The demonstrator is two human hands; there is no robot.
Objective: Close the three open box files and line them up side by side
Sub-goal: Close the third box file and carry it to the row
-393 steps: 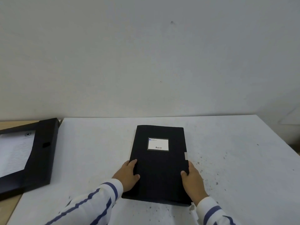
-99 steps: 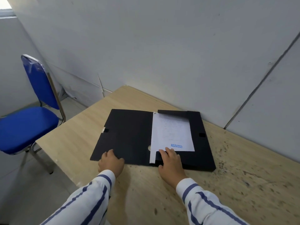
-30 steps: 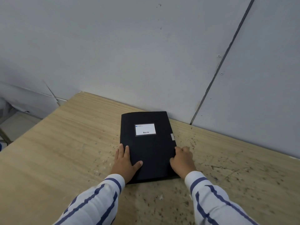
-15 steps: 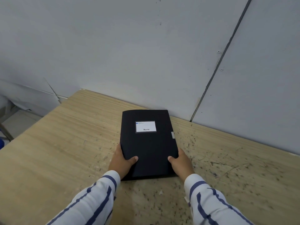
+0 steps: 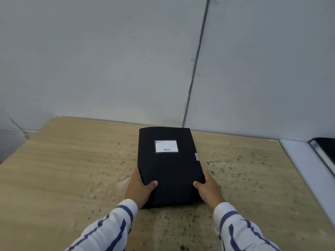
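A closed black file (image 5: 170, 169) is lying flat on the wooden table (image 5: 72, 169), its far short edge reaching close to the grey wall (image 5: 108, 60), just left of the dark seam (image 5: 194, 69) that is running down that wall. The left hand (image 5: 139, 187) is gripping the file's near left edge, with the thumb lying on the cover and the fingers wrapping down the side, where they are going out of sight. The right hand (image 5: 208, 189) is gripping the file's near right edge in the same way, thumb pressing on top and fingers curling around the side. Both hands are closing on the file near its near corners, and whether its near end is lifting off the table cannot be told. A white label (image 5: 166, 146) with small dark print is showing on the far half of the file's cover, and a small grey tab (image 5: 197, 157) is sitting on its right edge, beyond the right hand. Both sleeves (image 5: 108, 230) are white with blue stripes. Well to the right of the file, past the table's right edge, a white surface (image 5: 301, 160) is lying alongside, and on it another black file (image 5: 326, 151) is showing only in part at the frame's edge, too blurred to tell whether it is open or closed.
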